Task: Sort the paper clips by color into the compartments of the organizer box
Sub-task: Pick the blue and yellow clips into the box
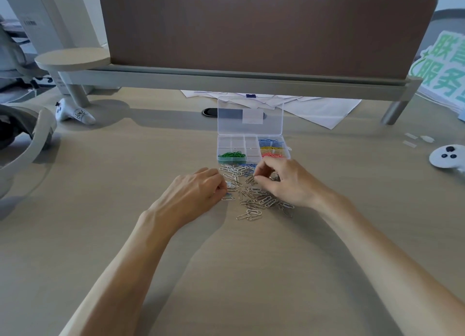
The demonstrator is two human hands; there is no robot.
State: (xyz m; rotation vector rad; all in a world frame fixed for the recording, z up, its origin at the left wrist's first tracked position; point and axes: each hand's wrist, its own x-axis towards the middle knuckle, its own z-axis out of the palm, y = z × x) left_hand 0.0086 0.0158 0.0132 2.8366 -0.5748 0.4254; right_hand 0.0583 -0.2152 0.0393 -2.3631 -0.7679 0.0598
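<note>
Dozens of silver paper clips (254, 197) lie in a loose pile on the pale desk (226, 272), straight ahead of the person. At twelve o'clock from the pile, almost touching its far edge, sits the clear organizer box (251, 145) with its lid (250, 114) standing upright behind it.

Green clips (231, 155) fill the compartment at the box's seven o'clock corner. Down the right-hand column are blue clips (270, 142) farthest away, yellow clips (273, 148) in the middle and pink clips (274, 155) nearest. A few loose blue clips (247, 165) show at the pile's twelve o'clock edge, just beside the box.

Both bare forearms reach in from six o'clock. The left hand (198, 187) rests at the pile's nine o'clock side, fingers curled under; a speck of blue shows at its fingertips, but I cannot tell whether it holds anything. The right hand (284, 182) is at two o'clock of the pile, thumb and forefinger drawn into a narrow pinch on a silver clip (250, 180).

A white controller (446, 157) lies at three o'clock, well apart, and another (75, 113) at ten o'clock. Loose papers (314, 106) spread out behind the box under a brown divider panel (264, 26).
</note>
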